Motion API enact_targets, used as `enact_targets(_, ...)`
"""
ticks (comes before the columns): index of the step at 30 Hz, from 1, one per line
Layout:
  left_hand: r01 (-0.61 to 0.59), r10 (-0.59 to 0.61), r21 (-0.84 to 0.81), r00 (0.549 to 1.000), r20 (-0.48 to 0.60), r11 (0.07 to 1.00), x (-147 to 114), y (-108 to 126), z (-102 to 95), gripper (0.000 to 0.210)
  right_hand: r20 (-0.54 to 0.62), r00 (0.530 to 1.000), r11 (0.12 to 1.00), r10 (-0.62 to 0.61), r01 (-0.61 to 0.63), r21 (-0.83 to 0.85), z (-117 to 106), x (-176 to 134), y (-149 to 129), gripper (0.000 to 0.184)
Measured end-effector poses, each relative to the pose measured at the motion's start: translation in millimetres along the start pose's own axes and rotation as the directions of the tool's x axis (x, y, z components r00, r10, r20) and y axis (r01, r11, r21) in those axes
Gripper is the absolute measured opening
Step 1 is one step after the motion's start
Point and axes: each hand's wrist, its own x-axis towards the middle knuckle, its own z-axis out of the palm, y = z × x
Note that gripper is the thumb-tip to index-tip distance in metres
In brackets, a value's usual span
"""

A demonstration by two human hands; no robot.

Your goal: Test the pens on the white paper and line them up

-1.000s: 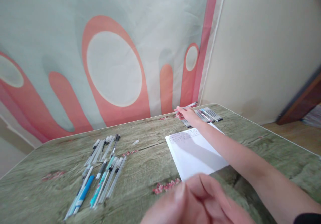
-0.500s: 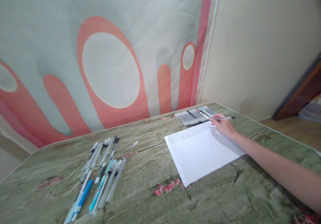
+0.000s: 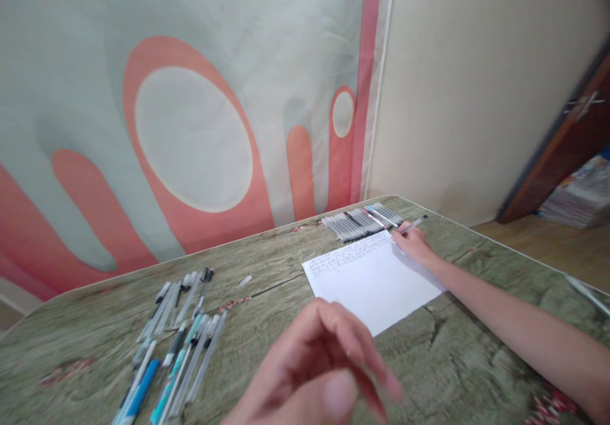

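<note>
My right hand [image 3: 413, 242] grips a slim pen [image 3: 420, 220] with a clear barrel and a dark end. It rests near the top right of a white sheet of paper [image 3: 381, 285] that bears several lines of small handwriting. Close to the camera is my left hand [image 3: 319, 361], its fingers loosely curled and apart from the thumb, with nothing visible between them. Part of the paper's lower edge is hidden behind it. Beyond the paper lies a row of pens [image 3: 357, 223], packed side by side.
On the left of the wood-patterned table [image 3: 267, 323], several pens and markers lie in two loose groups, among them a blue marker [image 3: 145, 387]. A small clear piece [image 3: 245, 281] sits by itself. A white, pen-like object [image 3: 588, 295] lies at the right edge.
My left hand has come into view at the bottom middle. The view has turned slightly right. The pen in my right hand is tilted more upward at its rear end.
</note>
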Motion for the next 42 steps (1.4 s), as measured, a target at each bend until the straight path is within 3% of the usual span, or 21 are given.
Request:
enact_targets(2,-0.069,0.06,0.252,0.997,0.04,0.965,31,-10,3.2,0.043,0.0,1.0,1.0,0.008,-0.008,-0.019,0,0,0,0.012)
enact_targets(5,-0.103,0.121,0.633,0.993,0.015,0.767,62,-53,6.4,0.044,0.003,1.0,0.999,0.004,-0.004,-0.04,0,0,-1,0.012)
enact_targets(9,-0.073,0.037,0.834,0.997,0.062,0.546,74,-97,2.5,0.052,0.007,1.0,1.0,-0.004,0.004,-0.027,-1,1,0,0.012)
enact_targets(15,-0.068,0.038,0.881,0.998,0.056,0.467,72,-100,-0.1,0.053,0.042,0.999,0.999,-0.01,0.011,-0.032,-1,3,0,0.012)
enact_targets(23,-0.098,0.1,0.877,0.993,0.057,0.47,73,-106,-0.7,0.051,0.039,0.999,0.998,-0.008,0.01,-0.055,1,4,3,0.012)
enact_targets(42,-0.104,0.09,0.898,0.993,0.073,0.427,73,-105,-0.9,0.051,0.051,0.999,0.998,-0.001,0.004,-0.07,-3,3,-2,0.011)
